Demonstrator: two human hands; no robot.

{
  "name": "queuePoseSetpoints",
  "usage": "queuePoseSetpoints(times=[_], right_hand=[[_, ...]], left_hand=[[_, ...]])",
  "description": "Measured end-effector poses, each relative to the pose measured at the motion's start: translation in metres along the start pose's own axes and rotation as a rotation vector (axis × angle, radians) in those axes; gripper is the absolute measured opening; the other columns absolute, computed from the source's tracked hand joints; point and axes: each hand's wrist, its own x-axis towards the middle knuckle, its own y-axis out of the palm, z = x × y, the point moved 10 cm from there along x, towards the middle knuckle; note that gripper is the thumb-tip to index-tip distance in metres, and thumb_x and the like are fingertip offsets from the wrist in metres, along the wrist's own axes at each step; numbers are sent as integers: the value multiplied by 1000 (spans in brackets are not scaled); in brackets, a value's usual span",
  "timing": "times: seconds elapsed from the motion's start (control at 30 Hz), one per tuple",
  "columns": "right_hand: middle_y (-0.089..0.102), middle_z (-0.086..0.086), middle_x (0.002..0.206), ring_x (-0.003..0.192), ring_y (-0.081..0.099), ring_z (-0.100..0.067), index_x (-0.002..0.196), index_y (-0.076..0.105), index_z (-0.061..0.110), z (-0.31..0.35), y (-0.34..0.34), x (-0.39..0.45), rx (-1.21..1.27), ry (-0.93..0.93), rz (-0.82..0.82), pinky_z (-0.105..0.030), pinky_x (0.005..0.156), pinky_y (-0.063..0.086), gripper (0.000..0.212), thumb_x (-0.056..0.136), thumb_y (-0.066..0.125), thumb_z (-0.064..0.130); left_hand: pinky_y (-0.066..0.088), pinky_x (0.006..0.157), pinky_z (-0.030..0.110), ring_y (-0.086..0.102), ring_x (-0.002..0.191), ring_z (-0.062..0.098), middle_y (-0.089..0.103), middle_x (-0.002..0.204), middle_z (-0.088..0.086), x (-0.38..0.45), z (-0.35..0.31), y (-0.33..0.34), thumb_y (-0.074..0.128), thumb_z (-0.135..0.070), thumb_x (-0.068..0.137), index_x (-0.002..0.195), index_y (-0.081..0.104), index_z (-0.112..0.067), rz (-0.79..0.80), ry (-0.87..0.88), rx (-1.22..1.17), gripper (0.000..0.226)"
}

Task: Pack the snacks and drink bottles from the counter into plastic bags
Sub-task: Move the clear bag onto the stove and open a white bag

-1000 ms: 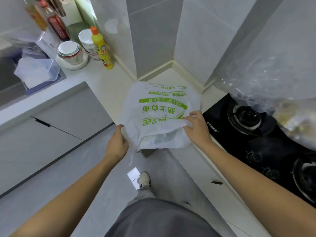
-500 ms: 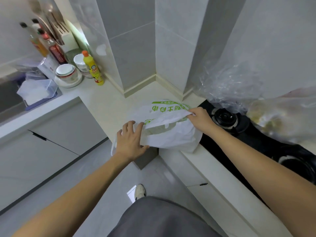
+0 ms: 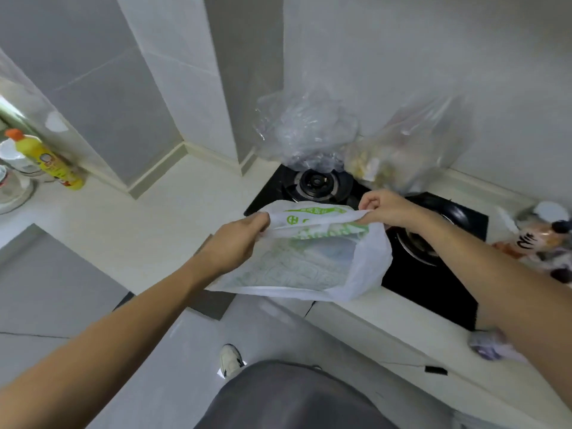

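The cream counter (image 3: 161, 230) runs from nine o'clock round to four o'clock, with the black gas hob (image 3: 433, 274) set into it at about two o'clock from the frame's middle. Held in the air over the counter's near edge and the hob's left side, right at the centre, is a white plastic bag with green print (image 3: 309, 261); its mouth faces the person and gapes a little, and nothing shows clearly inside it, so packing looks barely begun. Behind the hob at twelve to one o'clock sit two clear plastic bags (image 3: 309, 131), the right one seemingly holding yellowish food, though that is too blurred to call. At three o'clock, on the counter's right end, lie the snack packets and drinks (image 3: 538, 239), still unpacked; a smaller wrapped item shows at four o'clock, partly behind the forearm. The left hand (image 3: 238, 239) pinches the bag's left rim with fingers closed on the film, and the right hand (image 3: 387, 209) does likewise on the right rim. The loading all appears still to come.
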Motion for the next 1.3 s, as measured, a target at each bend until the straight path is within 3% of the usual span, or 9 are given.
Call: queuePoseSetpoints(times=[0.1,0.2,0.3,0.5,0.7,0.8,0.9,1.13,1.3], right_hand=[[71,-3,86,74,62,-16,91,69,16,-32,-43,-26,-51,9,-134,-28,67,48,26,74,89,15],[61,2,94,81,58,-20,89,60,23,-50,-84,-57,-281,-21,-442,-34,69,48,35,71,90,19],[43,4,97,86,50,-27,95,51,19,-48,-92,-89,-566,-65,-654,-39,62,40,37,74,81,12],[50,-7,98,90,52,-32,95,54,12,-52,-67,-134,-764,-97,-791,-38,57,38,38,68,67,-12],[57,2,118,108,53,-22,120,62,17,-59,11,-126,-644,-239,-520,-40,85,51,24,96,58,16],[62,4,129,120,54,-23,134,61,21,-75,35,-111,-735,-169,-435,-39,106,42,35,102,52,33],[71,-1,113,117,58,-27,129,65,22,-102,21,-108,-839,11,-455,-47,121,27,41,104,41,44],[73,0,108,114,58,-24,124,68,21,-150,-23,-129,-922,71,-386,-37,121,22,51,105,33,52],[69,-1,109,114,53,-22,120,69,20,-168,-52,-152,-883,72,-382,-34,98,38,50,105,36,55]], left_hand=[[37,50,39,38,62,23,34,93,-12,36,-41,-7,48,12,74,93,33,-26,20,164,-17,45],[43,51,41,45,64,25,46,99,-7,63,-67,-1,47,14,67,88,48,-22,73,291,-12,41],[50,58,47,59,71,31,57,112,-1,89,-75,10,50,8,82,105,67,-19,77,295,11,39],[54,64,42,65,80,33,56,120,2,128,-89,13,51,-18,100,128,61,-15,66,318,34,30],[47,56,38,62,78,33,55,116,3,143,-98,17,51,-7,96,124,64,-17,99,375,75,32],[33,51,32,49,74,25,49,101,1,143,-106,18,54,4,87,99,67,-17,107,398,115,27],[34,53,33,52,89,26,49,99,1,145,-112,21,56,5,85,92,67,-16,97,388,167,25],[36,55,35,63,92,32,56,115,3,146,-151,38,48,-4,96,118,68,-14,92,292,240,31],[49,56,39,63,89,31,55,111,3,144,-194,52,50,-17,98,112,65,-10,88,271,227,21]])
